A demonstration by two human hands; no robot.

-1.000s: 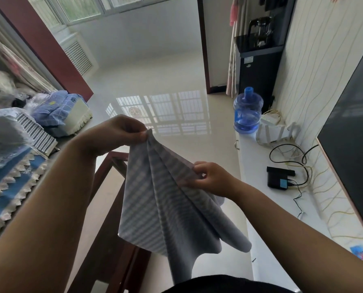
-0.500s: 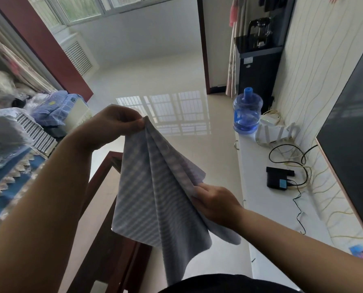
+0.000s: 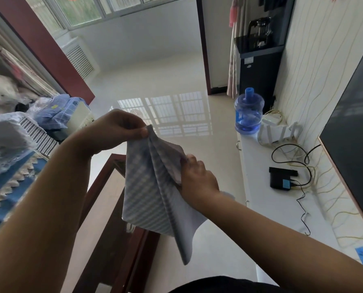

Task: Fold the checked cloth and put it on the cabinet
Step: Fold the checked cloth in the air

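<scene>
The checked cloth (image 3: 148, 193), pale grey-blue with fine checks, hangs in the air in front of me in loose pleats. My left hand (image 3: 115, 130) pinches its top corner between thumb and fingers. My right hand (image 3: 197, 176) grips the cloth's right edge lower down, fingers curled into the folds. The cloth's lower tip dangles above the floor. The long white cabinet (image 3: 282, 212) runs along the right wall, to the right of my right hand.
On the cabinet lie a black box (image 3: 281, 180) with cables, a white router (image 3: 275, 132) and a blue water jug (image 3: 248, 113). A dark screen (image 3: 353, 134) hangs on the right wall. A brown table (image 3: 104, 218) stands below the cloth. A cluttered sofa (image 3: 7, 155) fills the left.
My right hand dropped lower along the cloth's right edge, then rose again toward my left hand. The cloth has gathered into tighter pleats. My left hand has held its corner throughout.
</scene>
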